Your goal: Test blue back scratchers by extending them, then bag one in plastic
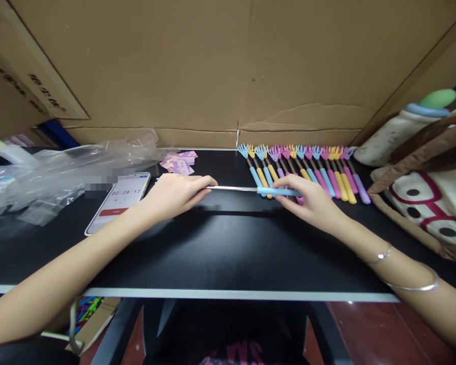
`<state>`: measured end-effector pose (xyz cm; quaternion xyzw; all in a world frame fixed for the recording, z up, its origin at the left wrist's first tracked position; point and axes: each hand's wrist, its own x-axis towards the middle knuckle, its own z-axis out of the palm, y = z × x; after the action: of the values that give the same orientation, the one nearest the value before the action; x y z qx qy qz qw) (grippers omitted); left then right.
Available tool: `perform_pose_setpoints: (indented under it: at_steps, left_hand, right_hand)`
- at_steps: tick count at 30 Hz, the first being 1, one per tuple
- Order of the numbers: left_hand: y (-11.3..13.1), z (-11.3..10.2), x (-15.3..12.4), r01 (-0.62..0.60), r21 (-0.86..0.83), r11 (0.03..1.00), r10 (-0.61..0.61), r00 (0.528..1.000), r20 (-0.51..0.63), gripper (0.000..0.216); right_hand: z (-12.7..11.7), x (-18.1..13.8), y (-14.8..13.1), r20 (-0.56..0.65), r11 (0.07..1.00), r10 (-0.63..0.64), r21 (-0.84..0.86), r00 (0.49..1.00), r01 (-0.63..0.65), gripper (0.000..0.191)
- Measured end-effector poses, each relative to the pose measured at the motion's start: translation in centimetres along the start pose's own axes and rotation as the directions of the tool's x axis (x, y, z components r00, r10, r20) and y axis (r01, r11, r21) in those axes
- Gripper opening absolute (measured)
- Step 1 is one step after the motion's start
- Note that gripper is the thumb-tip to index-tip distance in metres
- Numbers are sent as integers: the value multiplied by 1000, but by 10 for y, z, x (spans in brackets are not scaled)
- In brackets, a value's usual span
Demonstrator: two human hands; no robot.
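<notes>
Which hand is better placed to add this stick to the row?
Probably the right hand: it holds the light blue tubular handle, near the row of multicoloured claw-tipped scratchers; the left hand is farther away.

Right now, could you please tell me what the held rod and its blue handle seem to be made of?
The rod looks like polished metal, given its silvery sheen. The blue handle seems smooth plastic, perhaps rubber, judging by its even colour and low shine.

Free room over the near tabletop (228,258) — back scratchers (327,183) behind, right
</notes>
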<state>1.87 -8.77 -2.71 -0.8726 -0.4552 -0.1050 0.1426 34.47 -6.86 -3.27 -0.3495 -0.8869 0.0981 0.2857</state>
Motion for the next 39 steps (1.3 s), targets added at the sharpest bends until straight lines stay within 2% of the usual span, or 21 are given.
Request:
perform_pose_setpoints:
  at_steps: [7,15,23,32,39]
  left_hand:
    - [0,0,0,6,-69,998,-5,1000,8,39]
    - [0,-1,0,10,-132,991,-9,1000,10,39]
    - [1,-3,1,25,-197,980,-21,1000,23,39]
    - [0,1,1,38,-218,975,-25,998,66,38]
    - [2,-3,1,62,-241,969,-48,997,65,41]
  right_hand:
    - [-5,1,0,21,1000,-19,-22,1000,20,15]
    - [-7,1,-2,61,1000,27,-5,998,-27,17]
    - [-6,0,-2,55,1000,-14,9,998,14,15]
    - [-3,-3,-1,93,1000,20,14,996,-21,17]
    - [-7,-1,-3,138,994,90,42,986,-97,22]
